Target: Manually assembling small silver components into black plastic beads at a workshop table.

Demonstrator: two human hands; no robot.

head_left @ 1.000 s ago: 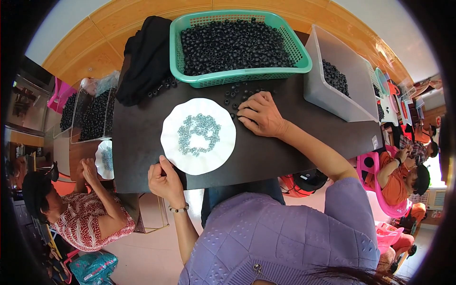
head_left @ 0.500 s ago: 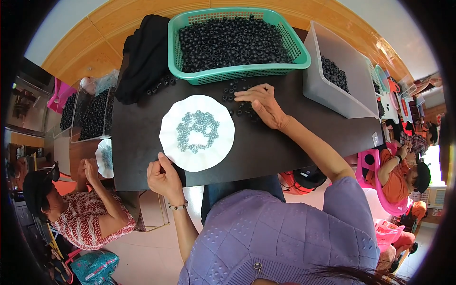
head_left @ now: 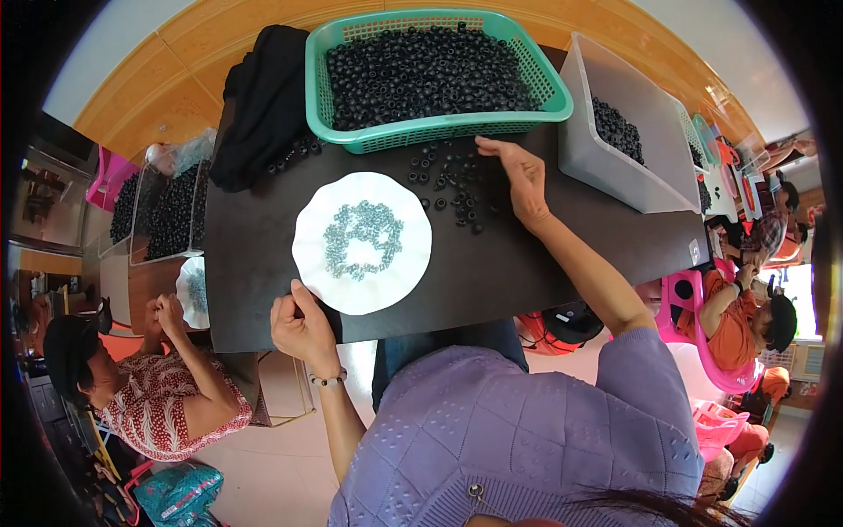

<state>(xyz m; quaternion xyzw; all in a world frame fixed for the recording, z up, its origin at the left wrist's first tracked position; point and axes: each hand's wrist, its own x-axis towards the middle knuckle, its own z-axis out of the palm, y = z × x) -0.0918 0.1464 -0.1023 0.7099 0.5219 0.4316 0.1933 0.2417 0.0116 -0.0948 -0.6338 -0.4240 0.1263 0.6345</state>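
— What's the setting?

— A workroom with a wooden floor and a dark rectangular tabletop (head_left: 527,263); other people sit at neighbouring tables to either side.

— What has just changed?

— The right hand (head_left: 518,180) has travelled. A second ago it lay over the loose black ring-shaped beads (head_left: 452,189) near the plate; now it is stretched further out, fingertips touching the near wall of the green plastic mesh basket (head_left: 439,132) heaped with the same black rings. So the hand has left the scattered pile, which now lies just to its left, uncovered.

— Is it holding anything?

— It lies flat, fingers extended and slightly spread, palm down. Whether a bead is tucked underneath, I cannot tell.

— And the other hand?

— The left hand (head_left: 303,321) has stayed where it was, at the table's near edge, fingers curled in and pinched together against the rim of the round white fluted paper plate (head_left: 360,281). Something small may be between the fingertips; too small to tell.

— What's on the plate?

— A cluster of grey-blue metal rings (head_left: 363,239), just beyond the left hand. Right of the outstretched hand stands a clear plastic bin (head_left: 628,167) holding more black beads.
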